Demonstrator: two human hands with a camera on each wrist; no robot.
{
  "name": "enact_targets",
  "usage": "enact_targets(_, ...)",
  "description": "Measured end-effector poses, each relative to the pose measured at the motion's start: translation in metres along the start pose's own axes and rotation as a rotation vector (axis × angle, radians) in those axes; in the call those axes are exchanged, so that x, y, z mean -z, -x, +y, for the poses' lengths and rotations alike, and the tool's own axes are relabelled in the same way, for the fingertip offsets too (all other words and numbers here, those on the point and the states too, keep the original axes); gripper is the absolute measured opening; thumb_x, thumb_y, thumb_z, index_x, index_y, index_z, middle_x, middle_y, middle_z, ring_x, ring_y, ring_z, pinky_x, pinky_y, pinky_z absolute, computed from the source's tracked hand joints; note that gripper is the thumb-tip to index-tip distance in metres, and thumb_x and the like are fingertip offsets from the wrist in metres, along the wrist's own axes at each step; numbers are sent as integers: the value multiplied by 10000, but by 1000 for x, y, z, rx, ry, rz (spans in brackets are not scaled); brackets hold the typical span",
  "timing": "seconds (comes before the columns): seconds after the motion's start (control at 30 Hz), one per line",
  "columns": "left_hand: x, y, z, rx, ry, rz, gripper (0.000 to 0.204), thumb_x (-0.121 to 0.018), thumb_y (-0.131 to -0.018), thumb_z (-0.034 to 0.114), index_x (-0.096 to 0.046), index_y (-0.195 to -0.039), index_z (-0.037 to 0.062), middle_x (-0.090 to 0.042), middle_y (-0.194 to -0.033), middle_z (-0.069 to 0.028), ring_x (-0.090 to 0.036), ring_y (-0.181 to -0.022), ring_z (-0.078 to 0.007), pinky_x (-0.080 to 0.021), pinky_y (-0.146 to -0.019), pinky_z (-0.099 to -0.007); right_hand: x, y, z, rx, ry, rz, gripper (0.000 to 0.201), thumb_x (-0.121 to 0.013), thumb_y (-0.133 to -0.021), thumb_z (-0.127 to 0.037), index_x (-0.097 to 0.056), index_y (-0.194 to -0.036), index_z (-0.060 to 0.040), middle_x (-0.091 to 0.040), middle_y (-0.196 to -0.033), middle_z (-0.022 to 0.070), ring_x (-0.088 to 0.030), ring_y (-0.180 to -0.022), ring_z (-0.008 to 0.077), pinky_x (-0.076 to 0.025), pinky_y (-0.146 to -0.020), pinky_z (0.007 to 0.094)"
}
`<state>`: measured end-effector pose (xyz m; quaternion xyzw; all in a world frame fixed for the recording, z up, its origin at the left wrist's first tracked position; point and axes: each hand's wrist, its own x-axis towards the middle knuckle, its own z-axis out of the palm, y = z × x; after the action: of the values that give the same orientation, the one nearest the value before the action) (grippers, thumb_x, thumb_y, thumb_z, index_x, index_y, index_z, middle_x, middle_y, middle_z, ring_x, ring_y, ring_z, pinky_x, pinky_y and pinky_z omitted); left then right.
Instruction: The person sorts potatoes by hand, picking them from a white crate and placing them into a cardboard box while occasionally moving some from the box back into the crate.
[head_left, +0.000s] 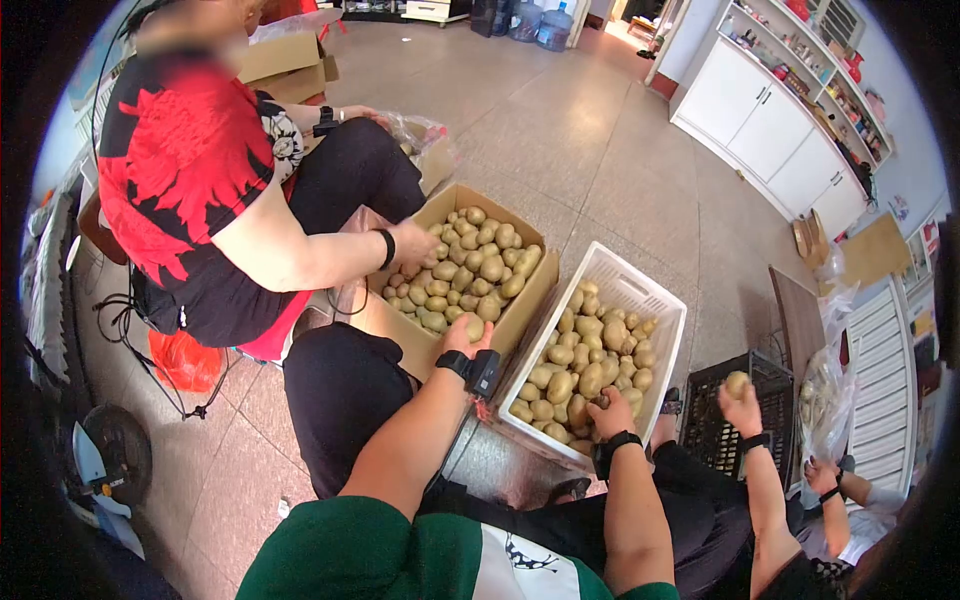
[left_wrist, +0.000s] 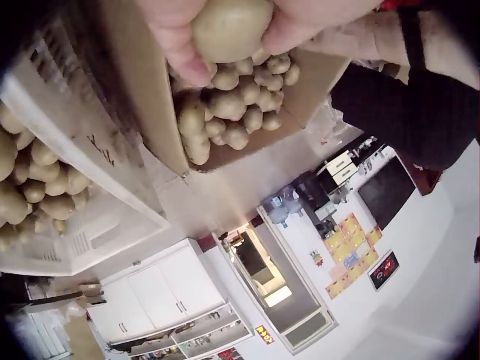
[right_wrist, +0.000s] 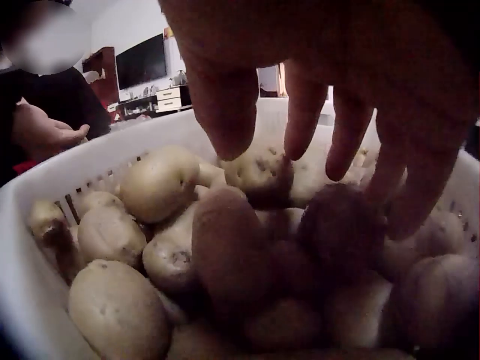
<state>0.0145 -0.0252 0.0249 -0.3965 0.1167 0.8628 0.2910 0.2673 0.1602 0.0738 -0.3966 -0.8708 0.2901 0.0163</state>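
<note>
My left hand (head_left: 466, 338) holds a potato (left_wrist: 232, 28) between thumb and fingers over the near edge of a cardboard box (head_left: 548, 262) full of potatoes. To its right stands a white plastic crate (head_left: 672, 300), also filled with potatoes. My right hand (head_left: 612, 415) is at the crate's near side. In the right wrist view its fingers (right_wrist: 225, 127) hang spread and slightly bent just above the potatoes, beside a dark, shadowed one (right_wrist: 341, 229); whether they touch it I cannot tell.
At left a seated person in red and black (head_left: 190, 170) reaches into the box. Another person's hand (head_left: 740, 408) holds a potato by a black crate (head_left: 715, 425) at right. A red bag (head_left: 187, 360) lies on the floor; white cabinets (head_left: 745, 120) stand behind.
</note>
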Motion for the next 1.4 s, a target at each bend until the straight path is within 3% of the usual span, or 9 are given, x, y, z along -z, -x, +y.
enact_targets(0.2, 4, -8, 4, -41, -3, 30, 500, -499, -858, 192, -249, -1281, 100, -145, -1334, -138, -452, -970, -335, -544, -694, -360, -5, -5, 8, -1, 57, 29, 478, -653, -662, -241, -523, -1059, -8, -578, -975, 207, -558, -917, 319, -438, -799, 366)
enact_targets(0.3, 10, -13, 5, -65, 53, -30, 459, -433, -882, 189, -241, -1268, 30, -212, -1311, -168, -461, -990, -326, -545, -707, -394, -8, -8, 14, -7, 57, 35, 489, -658, -658, -246, -526, -1069, -16, -587, -938, 199, -566, -887, 321, -442, -793, 370)
enact_targets(0.43, 22, -36, 11, 8, 53, -83, 439, -412, -888, 195, -252, -1262, 28, -264, -1289, -166, -470, -1003, -311, -535, -737, -377, -6, -5, 7, -59, 109, 3, 511, -661, -656, -270, -525, -1085, -28, -538, -1017, 199, -534, -939, 319, -429, -817, 369)
enact_targets(0.6, 5, -4, -6, 60, 62, -76, 499, -378, -899, 185, -148, -1332, 91, -297, -1284, -151, -458, -1023, -334, -471, -825, -412, 1, 1, -2, -142, 178, 18, 506, -657, -653, -284, -528, -1074, -35, -462, -1100, 201, -475, -1013, 327, -403, -847, 366)
enact_targets(0.73, 0, 1, -19, 64, -57, -161, 466, -413, -861, 124, -220, -1278, 46, -377, -1185, -179, -501, -976, -317, -486, -820, -393, -8, -4, 10, -56, 103, 34, 438, -650, -649, -261, -543, -990, -8, -468, -995, 197, -477, -948, 345, -401, -840, 351)
enact_targets(0.93, -9, 30, -42, 125, -123, -117, 370, -394, -842, 58, -294, -1188, -25, -383, -1171, -197, -450, -1040, -328, -442, -871, -419, -1, -3, -2, -116, 58, -75, 528, -624, -688, -264, -493, -1110, 25, -400, -1199, 232, -410, -1098, 346, -344, -937, 336)
enact_targets(1.27, 4, 48, -64, 296, -304, -182, 141, -444, -836, 58, -429, -943, -31, -451, -1075, -172, -471, -1014, -310, -435, -888, -416, -7, -9, 13, -109, 88, -122, 480, -638, -673, -248, -507, -1061, 2, -361, -1198, 220, -452, -1038, 344, -386, -898, 356)
enact_targets(1.33, 1, 53, -67, 304, -323, -185, 135, -448, -834, 59, -435, -932, -33, -457, -1068, -172, -474, -1013, -304, -433, -893, -409, -4, -6, 9, -140, 49, -148, 473, -645, -641, -215, -522, -1039, 10, -405, -1155, 227, -438, -1058, 343, -381, -903, 350)
enact_targets(1.4, -2, 60, -70, 310, -341, -194, 130, -451, -833, 60, -442, -921, -34, -464, -1061, -171, -476, -1012, -297, -431, -897, -402, -7, -7, 12, -111, 20, -138, 479, -661, -609, -202, -547, -1024, 8, -508, -1011, 201, -513, -947, 305, -421, -833, 331)
